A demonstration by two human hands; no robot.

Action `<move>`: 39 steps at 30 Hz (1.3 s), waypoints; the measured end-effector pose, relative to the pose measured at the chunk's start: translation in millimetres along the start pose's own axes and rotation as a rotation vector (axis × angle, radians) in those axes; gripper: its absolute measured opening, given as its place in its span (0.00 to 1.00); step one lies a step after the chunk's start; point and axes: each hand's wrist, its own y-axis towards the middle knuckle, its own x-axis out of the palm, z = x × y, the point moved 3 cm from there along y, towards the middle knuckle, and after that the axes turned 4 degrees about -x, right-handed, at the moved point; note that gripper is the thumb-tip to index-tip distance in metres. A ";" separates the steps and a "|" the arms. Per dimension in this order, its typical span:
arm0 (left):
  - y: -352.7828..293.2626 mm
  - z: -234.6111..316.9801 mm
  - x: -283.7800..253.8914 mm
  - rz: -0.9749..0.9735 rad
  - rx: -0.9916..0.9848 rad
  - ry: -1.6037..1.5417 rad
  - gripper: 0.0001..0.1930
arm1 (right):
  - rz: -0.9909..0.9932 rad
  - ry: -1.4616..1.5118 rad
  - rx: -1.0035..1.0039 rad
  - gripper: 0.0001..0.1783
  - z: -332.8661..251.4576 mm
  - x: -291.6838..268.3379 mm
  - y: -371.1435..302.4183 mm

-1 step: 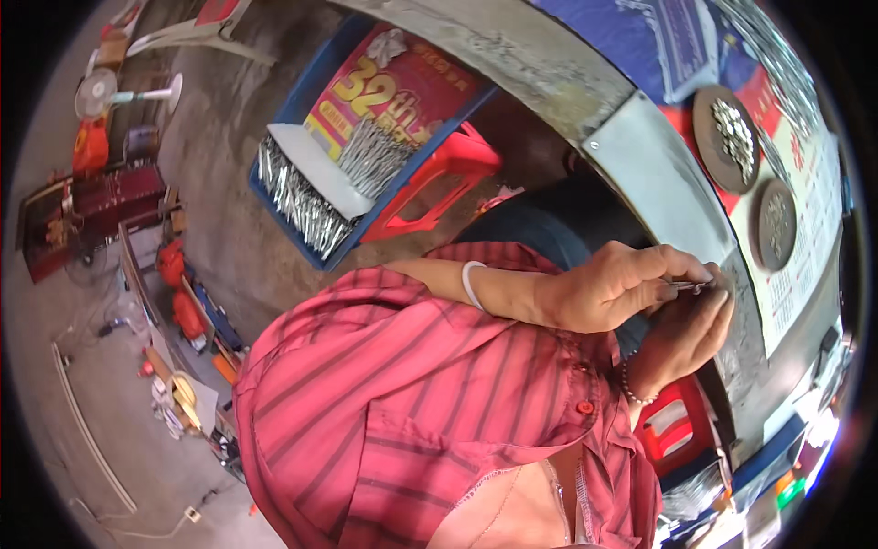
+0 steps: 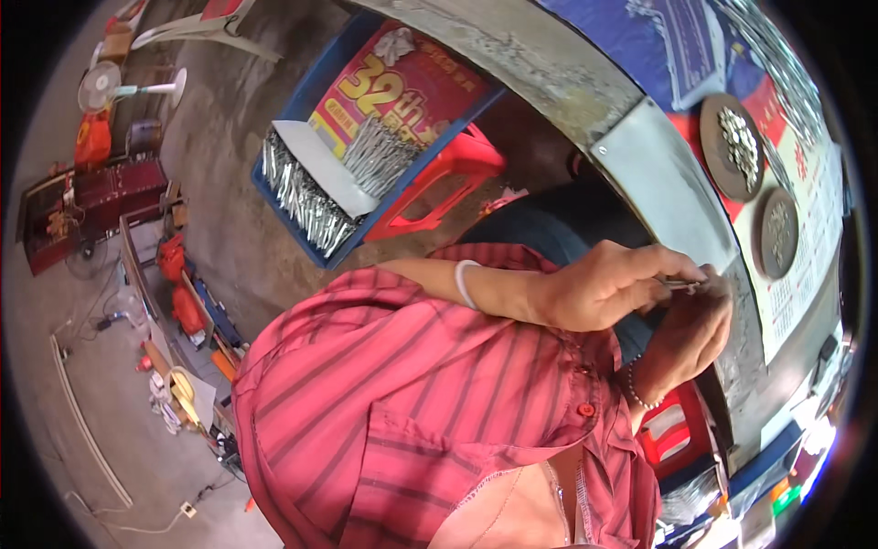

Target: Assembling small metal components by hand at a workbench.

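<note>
My left hand [image 2: 594, 288], with a white bangle at the wrist, reaches over from the left. Its thumb and forefinger pinch a small, thin silvery metal piece [image 2: 679, 285]. At the piece's other end is my right hand [image 2: 690, 334], which wears a beaded bracelet, its fingers curled and closed against it. The fingers cover most of the piece, so its exact kind cannot be made out. Both hands are held together just off the edge of the workbench [image 2: 666, 169]. On the bench beyond them are two round brown dishes [image 2: 711, 151] [image 2: 767, 259] with small metal parts.
Left of the bench a blue crate [image 2: 430, 158] holds many thin metal rods [image 2: 306, 197], split by a white divider [image 2: 320, 165]. A red stool [image 2: 439, 188] stands under it. More rods [image 2: 777, 78] lie at the bench's far side. Further left is a fan [image 2: 99, 87].
My right hand has turned slightly, its fingers curling more around the small metal piece. The left hand keeps its pinch. The whole view has shifted a little.
</note>
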 end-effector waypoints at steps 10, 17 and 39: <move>-112.6 18.5 -250.4 0.643 -0.237 1.297 0.07 | -0.332 -0.422 -0.324 0.34 -11.0 19.8 15.7; -140.0 3.7 -294.4 0.537 -0.509 1.448 0.08 | -0.332 -0.493 -0.348 0.29 -14.5 12.9 30.4; 313.0 -28.4 40.2 -0.453 0.261 1.044 0.09 | 0.279 -0.522 -0.408 0.02 10.5 -127.9 41.7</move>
